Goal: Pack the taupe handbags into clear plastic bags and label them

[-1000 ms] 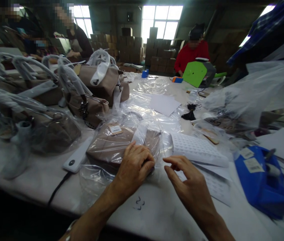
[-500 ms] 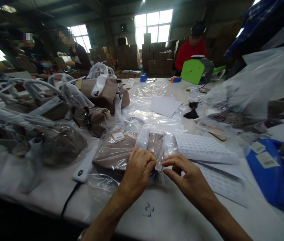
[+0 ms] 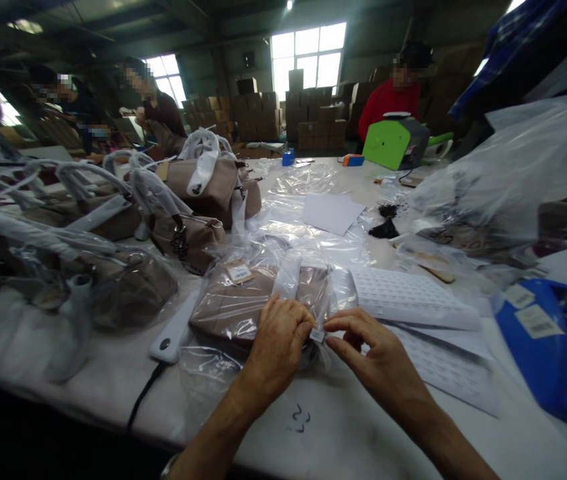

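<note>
A taupe handbag (image 3: 233, 308) lies in a clear plastic bag (image 3: 213, 380) on the table in front of me. My left hand (image 3: 283, 333) presses on its near side, with the fingers closed on the plastic. A small white label (image 3: 317, 335) shows between my two hands, beside my left thumb. From the right, my right hand (image 3: 363, 340) reaches in with bent fingers, thumb and forefinger at the label's edge. How firmly they grip it is hard to see. Under the plastic, a hang tag (image 3: 239, 272) with a barcode sits on the handbag.
More taupe handbags (image 3: 188, 237) with wrapped handles crowd the left. A white device (image 3: 168, 341) with a black cable lies nearby. Printed label sheets (image 3: 413, 297) and a blue tape dispenser (image 3: 538, 347) are on the right. Across the table, a person in red (image 3: 388, 100) stands behind a green machine (image 3: 388, 143).
Both hands keep nearly the same pose at the label. The whole view has shifted slightly. The person in red has moved a little to the right.
</note>
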The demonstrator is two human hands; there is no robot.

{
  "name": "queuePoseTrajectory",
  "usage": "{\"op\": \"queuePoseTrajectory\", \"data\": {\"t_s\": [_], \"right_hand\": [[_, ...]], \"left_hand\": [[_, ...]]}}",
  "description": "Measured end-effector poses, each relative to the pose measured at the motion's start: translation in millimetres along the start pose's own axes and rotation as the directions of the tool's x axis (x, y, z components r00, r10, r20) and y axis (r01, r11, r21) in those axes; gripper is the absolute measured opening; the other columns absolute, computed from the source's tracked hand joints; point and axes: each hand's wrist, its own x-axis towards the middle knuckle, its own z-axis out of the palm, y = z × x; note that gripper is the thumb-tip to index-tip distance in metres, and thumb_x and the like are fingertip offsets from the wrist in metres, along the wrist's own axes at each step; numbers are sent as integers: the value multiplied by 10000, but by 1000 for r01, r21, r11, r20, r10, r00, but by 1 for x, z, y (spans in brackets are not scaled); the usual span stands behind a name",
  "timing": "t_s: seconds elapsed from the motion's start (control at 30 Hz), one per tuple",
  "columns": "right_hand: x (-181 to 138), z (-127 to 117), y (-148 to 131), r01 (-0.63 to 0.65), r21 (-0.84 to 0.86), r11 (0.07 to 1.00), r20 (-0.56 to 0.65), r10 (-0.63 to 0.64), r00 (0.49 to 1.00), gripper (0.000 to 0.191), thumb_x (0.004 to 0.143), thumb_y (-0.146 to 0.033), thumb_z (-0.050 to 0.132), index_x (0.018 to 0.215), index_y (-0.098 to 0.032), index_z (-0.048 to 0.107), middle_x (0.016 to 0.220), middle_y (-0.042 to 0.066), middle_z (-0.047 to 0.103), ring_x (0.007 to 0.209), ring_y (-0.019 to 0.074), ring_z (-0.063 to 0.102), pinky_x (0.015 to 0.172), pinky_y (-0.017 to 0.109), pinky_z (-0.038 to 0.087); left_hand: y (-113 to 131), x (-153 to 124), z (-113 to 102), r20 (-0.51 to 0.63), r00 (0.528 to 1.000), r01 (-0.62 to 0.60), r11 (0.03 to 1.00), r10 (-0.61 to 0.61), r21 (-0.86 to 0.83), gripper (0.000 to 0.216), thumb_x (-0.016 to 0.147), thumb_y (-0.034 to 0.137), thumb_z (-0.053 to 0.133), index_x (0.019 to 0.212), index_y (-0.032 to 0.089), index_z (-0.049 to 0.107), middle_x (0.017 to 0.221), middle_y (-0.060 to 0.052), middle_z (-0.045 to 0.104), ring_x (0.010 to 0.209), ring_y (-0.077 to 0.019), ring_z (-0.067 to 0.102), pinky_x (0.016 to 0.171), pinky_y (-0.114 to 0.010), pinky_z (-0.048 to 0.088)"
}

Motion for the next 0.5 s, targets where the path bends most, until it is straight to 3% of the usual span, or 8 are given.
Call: {"op": "queuePoseTrajectory", "data": {"t_s": [0.5], "right_hand": [[2, 2, -4, -15, 5, 1000, 2, 15, 1000, 101, 869, -179, 655, 910, -258, 703, 983, -11, 664, 669, 106, 596, 658, 245, 499]], "left_hand": [[-1, 0, 1, 7, 1000, 4, 1000, -4, 28, 220, 975, 216, 398, 831, 225, 564, 893, -3, 632, 961, -200, 584, 1136, -516, 244]]}}
